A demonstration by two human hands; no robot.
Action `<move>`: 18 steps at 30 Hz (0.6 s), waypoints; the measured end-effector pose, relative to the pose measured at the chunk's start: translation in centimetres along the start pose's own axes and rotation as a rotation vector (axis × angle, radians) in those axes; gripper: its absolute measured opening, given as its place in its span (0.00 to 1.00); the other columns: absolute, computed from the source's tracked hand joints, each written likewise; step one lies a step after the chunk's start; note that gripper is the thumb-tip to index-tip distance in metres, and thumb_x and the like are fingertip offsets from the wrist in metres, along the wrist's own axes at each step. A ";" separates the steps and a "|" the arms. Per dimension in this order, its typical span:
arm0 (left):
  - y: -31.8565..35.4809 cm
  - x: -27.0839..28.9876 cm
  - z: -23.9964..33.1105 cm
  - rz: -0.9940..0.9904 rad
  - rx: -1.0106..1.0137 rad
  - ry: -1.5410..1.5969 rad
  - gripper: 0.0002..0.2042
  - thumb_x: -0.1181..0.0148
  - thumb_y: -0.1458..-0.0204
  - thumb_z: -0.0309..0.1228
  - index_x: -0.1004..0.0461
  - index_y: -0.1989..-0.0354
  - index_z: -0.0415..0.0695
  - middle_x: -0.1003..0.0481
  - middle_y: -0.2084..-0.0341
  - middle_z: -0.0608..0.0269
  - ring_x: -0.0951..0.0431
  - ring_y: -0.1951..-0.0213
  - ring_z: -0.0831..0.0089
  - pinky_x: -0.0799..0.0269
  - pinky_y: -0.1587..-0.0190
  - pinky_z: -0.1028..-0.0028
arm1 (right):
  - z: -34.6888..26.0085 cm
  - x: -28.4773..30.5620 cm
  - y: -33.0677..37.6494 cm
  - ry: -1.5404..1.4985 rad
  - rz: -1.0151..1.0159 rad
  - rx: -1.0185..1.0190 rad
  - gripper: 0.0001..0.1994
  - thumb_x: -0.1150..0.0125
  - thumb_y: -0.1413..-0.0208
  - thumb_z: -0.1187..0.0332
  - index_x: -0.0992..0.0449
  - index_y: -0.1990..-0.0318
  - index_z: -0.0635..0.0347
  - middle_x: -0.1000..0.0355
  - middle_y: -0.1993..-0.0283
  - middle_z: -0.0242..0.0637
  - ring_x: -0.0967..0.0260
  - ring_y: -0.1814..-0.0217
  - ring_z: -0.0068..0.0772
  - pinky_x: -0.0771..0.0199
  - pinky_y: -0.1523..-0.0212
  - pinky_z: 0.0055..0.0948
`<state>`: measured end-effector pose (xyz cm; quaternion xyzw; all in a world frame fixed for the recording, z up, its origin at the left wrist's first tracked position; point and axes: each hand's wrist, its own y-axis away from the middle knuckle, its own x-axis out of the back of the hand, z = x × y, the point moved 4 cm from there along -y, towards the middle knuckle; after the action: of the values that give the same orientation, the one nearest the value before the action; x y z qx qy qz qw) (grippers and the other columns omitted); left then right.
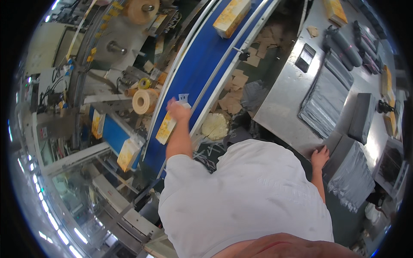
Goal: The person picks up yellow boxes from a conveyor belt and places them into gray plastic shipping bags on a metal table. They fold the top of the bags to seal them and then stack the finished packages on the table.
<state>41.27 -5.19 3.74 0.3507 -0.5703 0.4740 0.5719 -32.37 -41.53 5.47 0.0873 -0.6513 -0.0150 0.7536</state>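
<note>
On the blue conveyor belt (200, 64) lies a long white and yellow box (166, 128), set along the belt. My left hand (179, 111) is closed over its far end, though some of its fingers are hard to make out. Just beyond that hand shows a small white piece with dark marks (183, 97), perhaps a label. My right hand (320, 158) rests on the near edge of the metal table (284, 107), fingers spread, holding nothing. Beside it hang grey plastic bags (352, 172) over the table's edge.
Another yellow box (232, 18) sits farther up the belt, inside metal guide rails. More boxes (129, 154) stand on a short side conveyor at left, near machinery and a tape roll (144, 101). The table carries a phone (305, 58) and stacked grey bags (325, 101). Cardboard scraps (232, 92) litter the floor.
</note>
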 end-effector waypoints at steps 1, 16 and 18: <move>-0.4 -0.7 -1.8 -0.196 0.068 -0.087 0.38 0.26 0.60 0.36 0.31 0.35 0.46 0.28 0.38 0.53 0.32 0.32 0.54 0.39 0.29 0.54 | -0.3 -0.2 0.7 -0.025 -0.019 -0.034 0.39 0.31 0.45 0.60 0.38 0.26 0.61 0.41 0.26 0.62 0.41 0.25 0.67 0.41 0.26 0.56; -10.6 11.8 23.9 0.050 -0.420 0.283 0.50 0.23 0.60 0.44 0.41 0.27 0.43 0.25 0.44 0.43 0.24 0.44 0.41 0.33 0.40 0.41 | -3.1 7.1 -0.1 -0.750 0.082 -0.011 0.29 0.31 0.44 0.65 0.28 0.35 0.63 0.28 0.35 0.51 0.32 0.31 0.55 0.32 0.30 0.43; -9.4 15.3 30.9 0.118 -0.632 0.547 0.45 0.24 0.56 0.40 0.37 0.28 0.41 0.26 0.40 0.45 0.24 0.41 0.47 0.32 0.38 0.46 | -5.6 10.4 -0.5 -0.940 0.019 0.040 0.30 0.30 0.43 0.65 0.30 0.32 0.61 0.28 0.34 0.50 0.32 0.30 0.53 0.31 0.31 0.41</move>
<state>38.72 -34.94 23.34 -0.0142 -0.5338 0.3834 0.7535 -25.25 -42.77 14.79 0.0794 -0.9230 -0.0336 0.3751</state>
